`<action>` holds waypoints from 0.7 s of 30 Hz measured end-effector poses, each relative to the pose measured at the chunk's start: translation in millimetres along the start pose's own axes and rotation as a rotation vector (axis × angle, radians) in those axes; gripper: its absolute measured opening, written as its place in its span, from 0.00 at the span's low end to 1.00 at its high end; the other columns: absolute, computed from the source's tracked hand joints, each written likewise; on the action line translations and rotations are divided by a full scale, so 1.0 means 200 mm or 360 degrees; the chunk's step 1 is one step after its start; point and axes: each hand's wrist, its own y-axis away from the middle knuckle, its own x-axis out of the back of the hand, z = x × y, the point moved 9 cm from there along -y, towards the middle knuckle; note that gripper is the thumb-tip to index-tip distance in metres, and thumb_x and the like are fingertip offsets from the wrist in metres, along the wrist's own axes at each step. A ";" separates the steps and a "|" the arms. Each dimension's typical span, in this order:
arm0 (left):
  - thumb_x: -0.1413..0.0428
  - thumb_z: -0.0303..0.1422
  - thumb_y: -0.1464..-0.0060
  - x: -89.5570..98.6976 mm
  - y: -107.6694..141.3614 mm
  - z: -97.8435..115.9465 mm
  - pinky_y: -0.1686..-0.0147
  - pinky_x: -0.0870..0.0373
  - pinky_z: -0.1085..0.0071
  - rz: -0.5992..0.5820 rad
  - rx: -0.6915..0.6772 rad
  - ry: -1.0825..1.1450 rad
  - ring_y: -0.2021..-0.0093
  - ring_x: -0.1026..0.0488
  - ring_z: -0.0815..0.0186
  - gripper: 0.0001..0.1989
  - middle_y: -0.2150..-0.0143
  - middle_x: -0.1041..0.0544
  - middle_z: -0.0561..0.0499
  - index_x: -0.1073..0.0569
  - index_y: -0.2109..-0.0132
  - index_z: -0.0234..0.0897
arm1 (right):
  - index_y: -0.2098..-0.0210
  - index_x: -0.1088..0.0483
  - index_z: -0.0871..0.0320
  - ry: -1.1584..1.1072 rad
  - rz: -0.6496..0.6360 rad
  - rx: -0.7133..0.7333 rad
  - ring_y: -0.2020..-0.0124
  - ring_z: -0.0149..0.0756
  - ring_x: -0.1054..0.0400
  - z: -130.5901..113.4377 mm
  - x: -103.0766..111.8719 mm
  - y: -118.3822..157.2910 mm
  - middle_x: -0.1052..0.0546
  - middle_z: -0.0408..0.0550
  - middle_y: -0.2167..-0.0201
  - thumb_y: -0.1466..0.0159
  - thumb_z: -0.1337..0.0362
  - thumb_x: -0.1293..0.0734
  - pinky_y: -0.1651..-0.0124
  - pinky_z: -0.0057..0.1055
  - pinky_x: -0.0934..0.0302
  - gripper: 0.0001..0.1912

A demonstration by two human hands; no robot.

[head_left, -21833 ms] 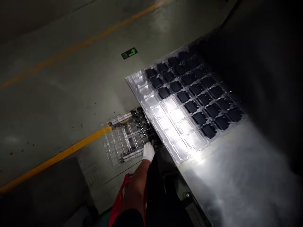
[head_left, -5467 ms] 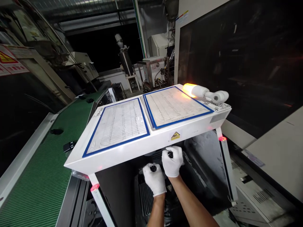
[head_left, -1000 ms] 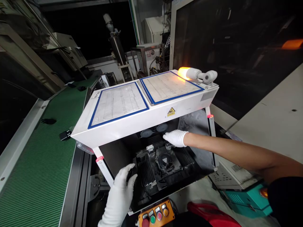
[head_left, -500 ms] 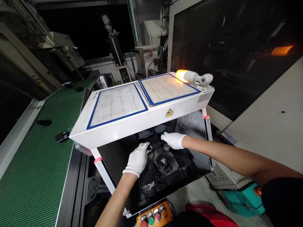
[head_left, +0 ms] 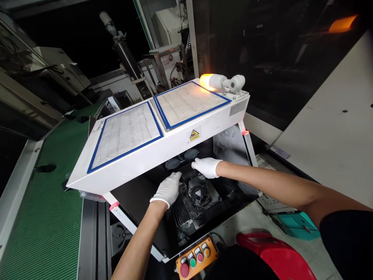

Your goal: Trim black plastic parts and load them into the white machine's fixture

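Both my hands wear white gloves and reach into the dark opening of a white machine (head_left: 175, 146). My left hand (head_left: 166, 189) is over the left side of the black fixture (head_left: 182, 214), its fingers pinched together. Across from it, my right hand (head_left: 207, 167) has its thumb and fingers closed, just below two round dark discs (head_left: 191, 154). Whatever either pinch holds is too small or hidden to make out. Under and between the hands sits a round black part (head_left: 200, 194) with a light triangle mark on top.
An orange button box (head_left: 196, 258) is at the machine's front edge, a red stool (head_left: 276, 252) right of it. A green conveyor belt (head_left: 49, 217) runs along the left. An amber lamp (head_left: 208, 81) glows on the machine top beside blue-framed sheets (head_left: 125, 136).
The view has shifted, so the machine appears further left. My right hand has come lower and closer to my left hand; both stay inside the opening with fingers closed.
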 end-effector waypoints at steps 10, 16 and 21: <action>0.52 0.27 0.36 -0.05 -0.02 0.02 0.49 0.28 0.61 -0.0010 0.0014 -0.0064 0.51 0.25 0.57 0.18 0.47 0.28 0.38 0.35 0.40 0.35 | 0.49 0.34 0.64 -0.0035 0.0024 -0.0038 0.61 0.49 0.25 0.01 -0.01 0.01 0.29 0.61 0.52 0.38 0.71 0.35 0.62 0.38 0.30 0.18; 0.48 0.30 0.39 -0.03 -0.03 0.05 0.53 0.27 0.58 0.0071 0.0178 -0.0088 0.52 0.25 0.52 0.14 0.51 0.27 0.37 0.32 0.47 0.31 | 0.50 0.34 0.63 -0.0031 0.0086 -0.0085 0.60 0.51 0.26 0.01 0.00 0.01 0.29 0.59 0.54 0.39 0.68 0.33 0.62 0.39 0.31 0.17; 0.48 0.41 0.37 -0.01 -0.06 0.07 0.53 0.27 0.58 0.0116 0.0287 0.0000 0.53 0.23 0.51 0.18 0.52 0.24 0.36 0.28 0.50 0.30 | 0.49 0.33 0.62 -0.0039 0.0188 -0.0174 0.56 0.53 0.28 -0.02 0.00 0.04 0.28 0.60 0.52 0.37 0.59 0.34 0.58 0.43 0.32 0.19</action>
